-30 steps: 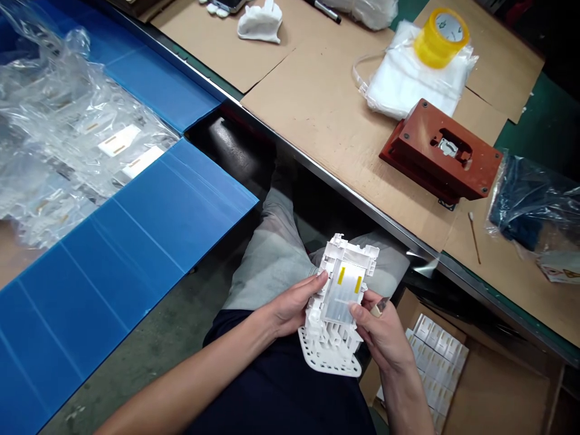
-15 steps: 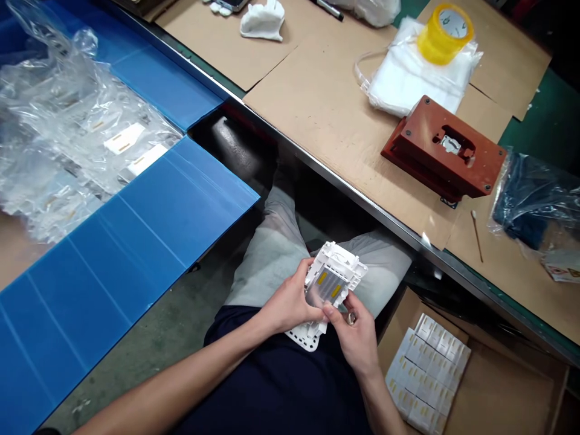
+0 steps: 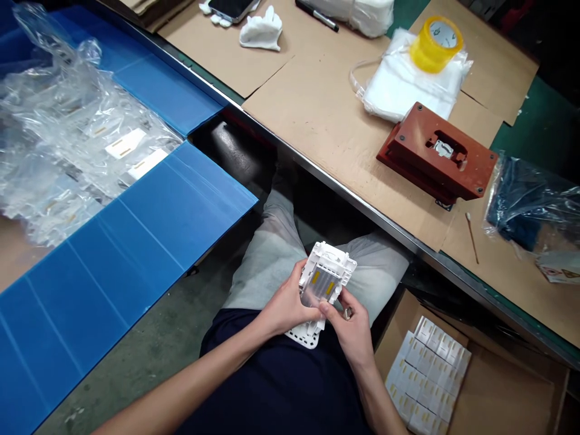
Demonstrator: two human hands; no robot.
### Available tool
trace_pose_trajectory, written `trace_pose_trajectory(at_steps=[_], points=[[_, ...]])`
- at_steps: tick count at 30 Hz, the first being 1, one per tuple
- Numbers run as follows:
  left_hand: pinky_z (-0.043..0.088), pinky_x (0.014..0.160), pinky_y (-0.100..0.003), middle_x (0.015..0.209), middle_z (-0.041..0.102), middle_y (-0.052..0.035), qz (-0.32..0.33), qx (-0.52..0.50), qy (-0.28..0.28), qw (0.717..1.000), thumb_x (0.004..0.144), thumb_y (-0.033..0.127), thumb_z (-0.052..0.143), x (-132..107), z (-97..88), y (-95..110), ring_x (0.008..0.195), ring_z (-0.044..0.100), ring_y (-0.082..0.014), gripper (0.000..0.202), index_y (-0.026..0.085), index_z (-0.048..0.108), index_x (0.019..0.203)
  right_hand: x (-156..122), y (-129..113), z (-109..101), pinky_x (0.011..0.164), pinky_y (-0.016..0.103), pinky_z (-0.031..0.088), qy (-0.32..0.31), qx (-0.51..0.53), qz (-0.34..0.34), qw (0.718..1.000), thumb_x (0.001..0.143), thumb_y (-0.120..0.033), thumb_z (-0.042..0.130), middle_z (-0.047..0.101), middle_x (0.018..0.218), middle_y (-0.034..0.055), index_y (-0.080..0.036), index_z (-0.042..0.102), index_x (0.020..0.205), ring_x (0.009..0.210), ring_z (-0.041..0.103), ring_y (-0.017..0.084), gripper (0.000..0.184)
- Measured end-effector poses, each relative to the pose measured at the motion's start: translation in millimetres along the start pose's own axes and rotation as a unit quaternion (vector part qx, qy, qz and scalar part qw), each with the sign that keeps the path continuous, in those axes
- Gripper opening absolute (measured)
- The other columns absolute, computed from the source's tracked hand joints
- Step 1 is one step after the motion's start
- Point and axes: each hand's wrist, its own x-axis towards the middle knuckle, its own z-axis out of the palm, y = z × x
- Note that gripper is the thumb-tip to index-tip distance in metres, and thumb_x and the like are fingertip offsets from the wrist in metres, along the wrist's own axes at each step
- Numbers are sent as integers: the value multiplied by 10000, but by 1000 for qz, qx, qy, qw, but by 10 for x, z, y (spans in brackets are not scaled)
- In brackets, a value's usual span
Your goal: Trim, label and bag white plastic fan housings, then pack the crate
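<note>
Above my lap I hold a white plastic housing (image 3: 334, 258) with a clear window in its middle and two yellow strips behind it. My left hand (image 3: 290, 305) grips its left side, the thumb lying across the lower front. From the right, my right hand (image 3: 352, 326) pinches the lower right edge, thumb on the front near the left thumb. A small metallic bit shows by the right fingers; its kind I cannot make out. Below the hands, a flat white plate with slots (image 3: 304, 337) sticks out, partly hidden. Whether it is joined to the housing I cannot tell.
A blue corrugated box (image 3: 136, 211) holds bagged white parts (image 3: 124, 144) at left. On the cardboard-covered table stand a red-brown fixture (image 3: 446, 151), yellow tape (image 3: 435, 45), a cotton swab (image 3: 472, 238) and a white glove (image 3: 261, 30). Right of me, a carton (image 3: 507, 386) holds stacked white parts (image 3: 428, 374).
The housing has shifted slightly left and stands a little more upright in both hands. The grip looks the same. The camera view has turned slightly.
</note>
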Motion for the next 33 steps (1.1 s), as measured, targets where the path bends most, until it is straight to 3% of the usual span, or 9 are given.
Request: trace_pose_trajectory(at_steps=[6, 10, 18, 22, 30, 33], points=[[519, 844, -356, 1197, 681, -79, 12, 9, -9, 1000, 675, 295, 828, -38, 14, 3, 1034, 669, -280, 804, 221, 433, 1371, -90, 35, -2, 827, 334, 570, 2, -27, 0, 1000, 841, -392, 727, 732, 1191, 85, -189, 680, 1198, 1043, 684, 264, 414], [517, 853, -367, 1111, 694, -56, 2, -3, -4, 1000, 630, 283, 863, 12, -2, -63, 1033, 664, -289, 847, 221, 424, 1353, -52, 86, 51, 831, 344, 562, 12, -41, -21, 999, 865, -414, 692, 758, 1083, 82, -173, 674, 1202, 1006, 692, 270, 415], [515, 885, -371, 1198, 680, -67, -9, -15, 7, 1000, 672, 291, 825, 9, 13, -11, 1067, 663, -278, 753, 235, 441, 1317, -24, 52, 47, 974, 387, 531, 9, -17, -9, 1000, 852, -402, 713, 696, 1272, 88, -190, 626, 1305, 1179, 638, 280, 508], [518, 850, -371, 1145, 703, -70, 0, 10, 17, 1000, 653, 333, 834, -43, 41, 37, 1002, 676, -280, 795, 226, 441, 1336, -86, 55, 15, 925, 389, 552, 18, -13, 4, 1000, 829, -411, 737, 701, 1260, 98, -186, 635, 1297, 1134, 654, 286, 529], [485, 664, -296, 921, 707, -4, 17, 39, 1, 999, 691, 324, 792, -74, 88, 4, 773, 660, -210, 586, 224, 481, 1179, -180, 155, -3, 795, 330, 555, 41, -73, -37, 996, 873, -409, 685, 759, 1029, 84, -184, 681, 1093, 915, 704, 245, 314], [484, 662, -295, 914, 698, -4, 13, 39, 11, 999, 695, 333, 790, -66, 88, -24, 776, 658, -209, 552, 222, 474, 1134, -161, 157, 20, 783, 317, 550, 41, -84, -50, 994, 891, -407, 664, 755, 1045, 86, -185, 671, 1105, 895, 704, 234, 309]])
